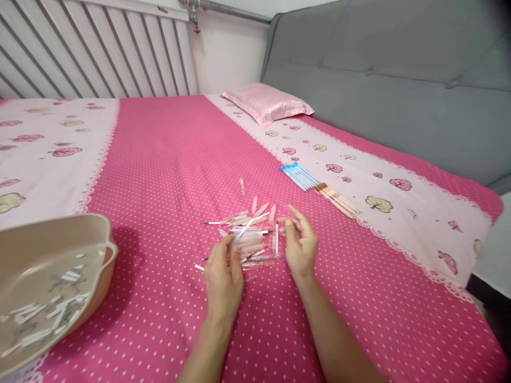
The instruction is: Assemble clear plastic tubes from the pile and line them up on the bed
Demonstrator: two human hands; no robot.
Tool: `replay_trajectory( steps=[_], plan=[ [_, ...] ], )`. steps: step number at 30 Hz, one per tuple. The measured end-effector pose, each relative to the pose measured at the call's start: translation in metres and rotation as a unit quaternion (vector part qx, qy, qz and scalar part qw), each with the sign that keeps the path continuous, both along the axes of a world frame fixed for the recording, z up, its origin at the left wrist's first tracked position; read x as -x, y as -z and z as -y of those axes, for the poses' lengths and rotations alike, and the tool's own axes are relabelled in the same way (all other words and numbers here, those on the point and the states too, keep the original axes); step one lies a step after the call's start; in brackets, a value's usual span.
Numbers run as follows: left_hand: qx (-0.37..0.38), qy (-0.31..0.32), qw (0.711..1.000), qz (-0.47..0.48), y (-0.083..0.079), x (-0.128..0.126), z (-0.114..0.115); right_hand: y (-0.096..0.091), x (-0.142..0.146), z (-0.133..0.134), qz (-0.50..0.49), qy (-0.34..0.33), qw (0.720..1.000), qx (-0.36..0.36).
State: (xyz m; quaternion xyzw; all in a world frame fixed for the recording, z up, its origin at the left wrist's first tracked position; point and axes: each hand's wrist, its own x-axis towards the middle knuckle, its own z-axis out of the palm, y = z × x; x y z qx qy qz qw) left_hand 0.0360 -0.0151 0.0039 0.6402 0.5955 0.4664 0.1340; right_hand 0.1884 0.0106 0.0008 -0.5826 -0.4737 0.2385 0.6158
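My left hand (221, 263) is closed in a pinch on a slim white pen tube (248, 227), which points up and to the right. To its right, my right hand (302, 246) has its fingers apart, with nothing visible in it. Both hands flank a loose pile of pen parts (251, 243): clear pinkish barrels, white tubes and thin dark-tipped refills. The near side of the pile is partly hidden by my left hand. Beyond the pile lies a single small pinkish piece (242, 186).
Blue pens (298, 176) and orange pens (337, 199) lie in neat rows at the right. A beige basin (104, 276) with small white pieces stands at the left. The pink dotted bedspread (167, 154) carries everything. Farther off are a pillow (265, 101), grey headboard (383, 80) and radiator (96, 50).
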Motion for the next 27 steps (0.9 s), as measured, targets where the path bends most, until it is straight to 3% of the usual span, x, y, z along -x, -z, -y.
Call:
replay_trajectory(
  steps=[3, 7, 11, 19, 27],
  plan=[
    [0.035, -0.038, 0.998, 0.037, 0.0, 0.0, 0.001, 0.012, -0.017, -0.008, 0.031, 0.072, 0.994, 0.078],
    [0.075, -0.063, 0.991, 0.086, 0.001, 0.0, 0.001, 0.02, -0.026, -0.014, 0.093, 0.03, 0.981, 0.167],
    [0.085, -0.065, 0.99, 0.091, 0.0, 0.0, 0.002, 0.017, -0.02, -0.012, 0.174, -0.02, 0.969, 0.174],
    [0.084, -0.057, 0.99, 0.095, -0.001, 0.0, 0.001, 0.014, -0.012, -0.009, 0.286, -0.045, 0.928, 0.236],
    [0.091, -0.045, 0.99, 0.101, 0.001, 0.001, 0.001, 0.016, -0.017, -0.011, 0.231, -0.017, 0.947, 0.221]
  ],
)
